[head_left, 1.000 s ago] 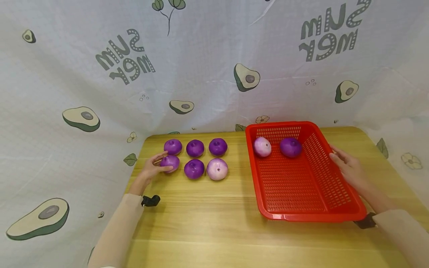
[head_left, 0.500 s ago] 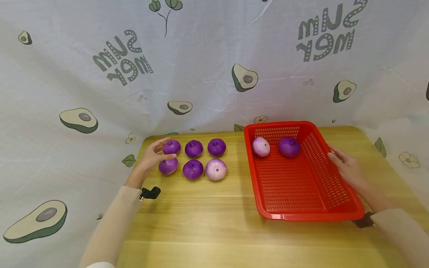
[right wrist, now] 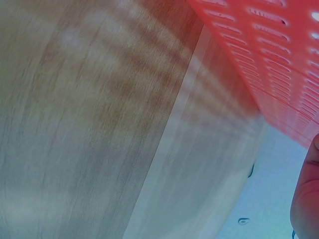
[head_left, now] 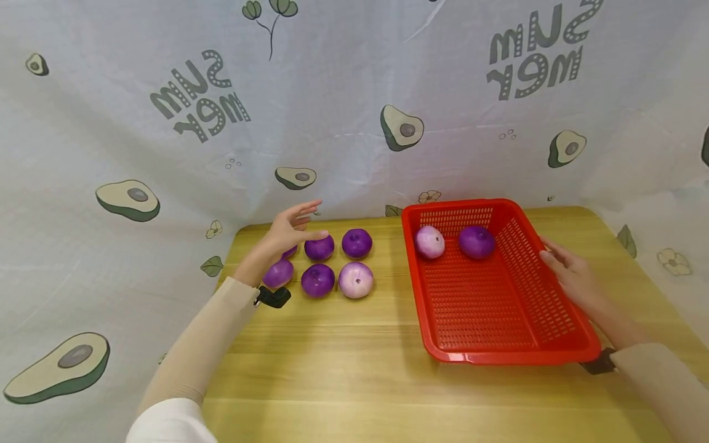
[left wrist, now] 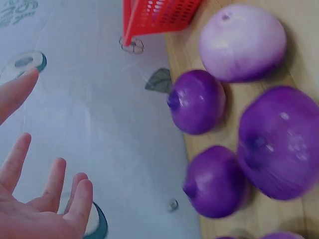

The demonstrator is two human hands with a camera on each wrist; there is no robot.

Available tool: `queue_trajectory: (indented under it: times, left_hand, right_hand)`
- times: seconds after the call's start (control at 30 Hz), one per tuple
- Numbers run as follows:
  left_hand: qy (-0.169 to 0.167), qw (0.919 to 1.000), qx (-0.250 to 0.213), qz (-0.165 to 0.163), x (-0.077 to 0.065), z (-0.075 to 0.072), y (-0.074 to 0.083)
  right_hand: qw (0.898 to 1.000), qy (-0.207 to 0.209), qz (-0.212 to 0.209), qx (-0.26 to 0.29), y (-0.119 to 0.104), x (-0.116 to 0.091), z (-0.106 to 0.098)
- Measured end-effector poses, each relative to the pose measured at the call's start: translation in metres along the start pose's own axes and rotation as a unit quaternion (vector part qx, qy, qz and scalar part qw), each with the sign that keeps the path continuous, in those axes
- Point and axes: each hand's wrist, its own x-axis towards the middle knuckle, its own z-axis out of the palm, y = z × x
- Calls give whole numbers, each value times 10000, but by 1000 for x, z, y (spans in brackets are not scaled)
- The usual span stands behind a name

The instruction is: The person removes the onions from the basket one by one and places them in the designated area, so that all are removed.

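My left hand (head_left: 289, 232) is held over the back-left of the table with fingers spread and nothing in them; the left wrist view shows the same spread fingers (left wrist: 55, 186). Under it a purple onion (head_left: 290, 252) is mostly hidden. Beside that stand two dark purple onions (head_left: 357, 243) in the back row. In front sit a lighter purple onion (head_left: 278, 273), a dark purple onion (head_left: 318, 280) and a pale onion (head_left: 356, 280). My right hand (head_left: 576, 274) grips the right rim of a red plastic basket (head_left: 498, 357), thumb over the edge.
Inside the basket, toward its back, lie a pale onion (head_left: 429, 242) and a purple onion (head_left: 476, 242). The wooden table (head_left: 343, 357) ends at a white cloth (head_left: 332, 80) printed with avocados, which hangs behind and at both sides.
My left hand has lifted off the left-hand onions and moved back and to the right, with nothing in it. The onions, basket and right hand stay as they were.
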Motion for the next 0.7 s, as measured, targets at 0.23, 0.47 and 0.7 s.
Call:
queue_trajectory:
  times: [0.23,0.47,0.7]
  left_hand:
    - [-367,9987,-105,353,27,37,28]
    - [-658,9959,-303,547,57,85,45]
    - [-927,9941,-439,342,79,133,58]
  right_hand:
    - [9999,69,-85,-52,0,-1,0]
    - [9996,-13,-59,-276,-3,0,0]
    - [9999,-70,-51,-106,-1,-1,-1]
